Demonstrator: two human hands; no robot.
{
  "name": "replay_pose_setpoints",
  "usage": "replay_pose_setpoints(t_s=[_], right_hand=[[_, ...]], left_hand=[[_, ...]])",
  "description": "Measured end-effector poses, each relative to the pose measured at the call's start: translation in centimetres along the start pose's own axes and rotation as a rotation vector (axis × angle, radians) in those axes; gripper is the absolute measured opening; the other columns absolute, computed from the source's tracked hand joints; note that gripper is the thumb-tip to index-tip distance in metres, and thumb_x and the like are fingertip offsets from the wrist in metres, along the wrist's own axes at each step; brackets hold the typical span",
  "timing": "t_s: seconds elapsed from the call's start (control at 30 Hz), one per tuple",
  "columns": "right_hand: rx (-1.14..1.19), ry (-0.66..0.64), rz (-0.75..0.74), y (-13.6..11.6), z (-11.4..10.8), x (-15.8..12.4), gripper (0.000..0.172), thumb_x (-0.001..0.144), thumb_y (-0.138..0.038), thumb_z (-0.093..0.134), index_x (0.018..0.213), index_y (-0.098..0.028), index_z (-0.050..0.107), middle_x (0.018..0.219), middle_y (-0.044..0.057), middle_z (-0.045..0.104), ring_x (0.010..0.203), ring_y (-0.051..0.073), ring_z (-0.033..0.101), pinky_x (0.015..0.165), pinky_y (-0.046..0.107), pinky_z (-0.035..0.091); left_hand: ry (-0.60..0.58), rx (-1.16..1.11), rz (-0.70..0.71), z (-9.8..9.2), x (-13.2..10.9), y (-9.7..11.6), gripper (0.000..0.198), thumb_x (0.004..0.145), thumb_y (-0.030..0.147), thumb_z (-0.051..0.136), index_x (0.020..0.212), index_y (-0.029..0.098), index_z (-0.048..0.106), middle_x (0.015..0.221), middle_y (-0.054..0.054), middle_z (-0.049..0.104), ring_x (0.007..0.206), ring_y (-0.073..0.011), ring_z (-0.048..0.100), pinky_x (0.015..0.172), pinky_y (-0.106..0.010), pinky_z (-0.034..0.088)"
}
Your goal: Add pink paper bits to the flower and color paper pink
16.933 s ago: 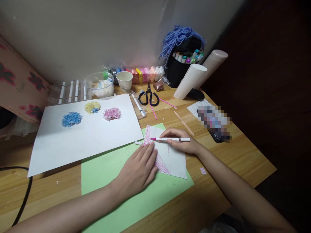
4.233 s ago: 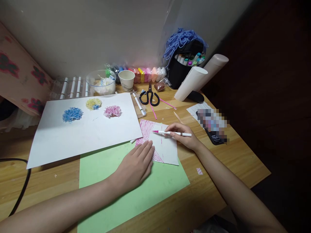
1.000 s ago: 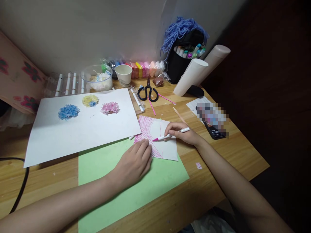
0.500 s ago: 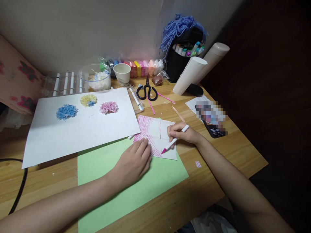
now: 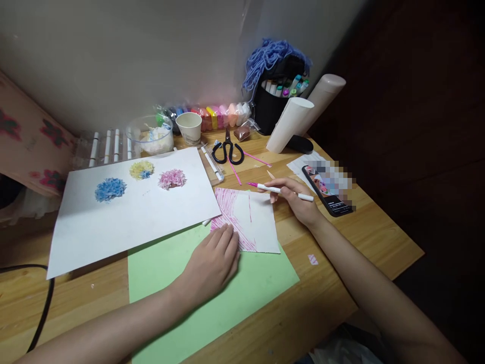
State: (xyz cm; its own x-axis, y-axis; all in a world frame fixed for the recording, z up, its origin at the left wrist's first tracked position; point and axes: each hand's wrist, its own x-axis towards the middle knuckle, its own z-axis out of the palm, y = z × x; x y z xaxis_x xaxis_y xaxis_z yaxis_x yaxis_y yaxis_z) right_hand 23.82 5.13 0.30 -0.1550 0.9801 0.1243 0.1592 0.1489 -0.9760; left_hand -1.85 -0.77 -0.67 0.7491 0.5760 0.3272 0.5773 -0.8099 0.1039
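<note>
My left hand [image 5: 214,260] lies flat, fingers stretched out, on the lower left corner of a small white paper [image 5: 261,217] with pink strokes on its left side. Above the paper's upper right edge, my right hand [image 5: 293,197] is closed on a white marker [image 5: 275,190] with a pink tip, which points left. Beneath the small paper is a green sheet [image 5: 170,303]. A large white sheet [image 5: 132,232] overlaps it on the left and bears blue, yellow and pink crumpled-paper clusters.
Black-handled scissors [image 5: 228,151], a paper cup [image 5: 189,129] and a clear bowl [image 5: 149,136] stand at the back. A black pen holder [image 5: 267,108] and white paper rolls [image 5: 290,126] are at the back right. A phone [image 5: 328,192] lies right of my right hand.
My right hand has lifted the marker from the paper's lower edge toward its upper right, and the tip has swung to point left. My left hand stays on the paper. The view has shifted slightly.
</note>
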Motion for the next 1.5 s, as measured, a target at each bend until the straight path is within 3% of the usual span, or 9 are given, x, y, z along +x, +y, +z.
replay_pose_setpoints(t_s=[0.07, 0.17, 0.3, 0.43, 0.7, 1.2, 1.5], right_hand=[[-0.045, -0.066, 0.042, -0.4, 0.0, -0.2, 0.029, 0.086, -0.042, 0.058, 0.105, -0.022, 0.064, 0.096, 0.006, 0.068, 0.079, 0.018, 0.061, 0.073, 0.032, 0.049], [-0.075, -0.182, 0.111, -0.4, 0.4, -0.6, 0.022, 0.082, -0.037, 0.064, 0.094, -0.020, 0.064, 0.096, 0.005, 0.066, 0.088, 0.019, 0.061, 0.078, 0.030, 0.047], [-0.012, -0.121, 0.134, 0.6, 1.5, -0.8, 0.020, 0.085, -0.039, 0.060, 0.082, -0.019, 0.058, 0.079, 0.001, 0.061, 0.075, 0.015, 0.060, 0.070, 0.027, 0.047], [-0.026, -0.171, 0.114, 1.1, 2.5, -0.9, 0.019, 0.082, -0.036, 0.064, 0.089, -0.019, 0.058, 0.087, 0.003, 0.063, 0.082, 0.016, 0.061, 0.074, 0.027, 0.047], [-0.150, -0.315, 0.110, 0.6, 2.4, -1.0, 0.019, 0.080, -0.033, 0.067, 0.091, -0.018, 0.067, 0.091, 0.006, 0.066, 0.085, 0.019, 0.062, 0.076, 0.029, 0.047], [-0.135, -0.068, 0.089, 1.4, 2.9, -0.7, 0.017, 0.081, -0.029, 0.065, 0.096, -0.020, 0.063, 0.100, 0.005, 0.066, 0.094, 0.019, 0.062, 0.083, 0.031, 0.047], [-0.159, 0.041, 0.100, 1.1, 3.2, -0.4, 0.017, 0.081, -0.033, 0.065, 0.092, -0.021, 0.062, 0.096, 0.005, 0.068, 0.091, 0.018, 0.063, 0.077, 0.030, 0.050]], left_hand=[[-0.006, -0.015, -0.002, -0.1, 0.0, 0.0, 0.029, 0.092, 0.020, 0.039, 0.110, 0.005, 0.056, 0.106, -0.018, 0.063, 0.097, -0.0275, 0.060, 0.081, -0.041, 0.054], [-0.031, -0.071, -0.048, -0.3, 0.0, 0.1, 0.029, 0.091, 0.020, 0.039, 0.112, 0.006, 0.055, 0.109, -0.018, 0.061, 0.093, -0.0256, 0.060, 0.078, -0.040, 0.054], [-0.038, -0.127, -0.070, -0.4, 0.0, -0.1, 0.039, 0.090, 0.022, 0.042, 0.125, 0.007, 0.048, 0.131, -0.021, 0.047, 0.118, -0.0302, 0.048, 0.097, -0.047, 0.046], [-0.074, -0.143, -0.096, -0.1, 0.0, -0.3, 0.040, 0.090, 0.024, 0.043, 0.127, 0.008, 0.046, 0.140, -0.022, 0.039, 0.126, -0.0322, 0.041, 0.102, -0.051, 0.040], [-0.094, -0.137, -0.153, 0.1, -0.1, -0.2, 0.040, 0.091, 0.026, 0.041, 0.127, 0.008, 0.047, 0.134, -0.021, 0.045, 0.121, -0.0315, 0.045, 0.101, -0.052, 0.040], [-0.075, -0.121, -0.141, 0.1, 0.1, -0.2, 0.039, 0.091, 0.026, 0.040, 0.124, 0.006, 0.050, 0.128, -0.021, 0.050, 0.117, -0.0309, 0.048, 0.099, -0.050, 0.042], [-0.049, -0.151, -0.145, 0.2, 0.0, -0.2, 0.038, 0.092, 0.026, 0.040, 0.124, 0.009, 0.050, 0.128, -0.021, 0.051, 0.117, -0.0306, 0.050, 0.096, -0.050, 0.045]])
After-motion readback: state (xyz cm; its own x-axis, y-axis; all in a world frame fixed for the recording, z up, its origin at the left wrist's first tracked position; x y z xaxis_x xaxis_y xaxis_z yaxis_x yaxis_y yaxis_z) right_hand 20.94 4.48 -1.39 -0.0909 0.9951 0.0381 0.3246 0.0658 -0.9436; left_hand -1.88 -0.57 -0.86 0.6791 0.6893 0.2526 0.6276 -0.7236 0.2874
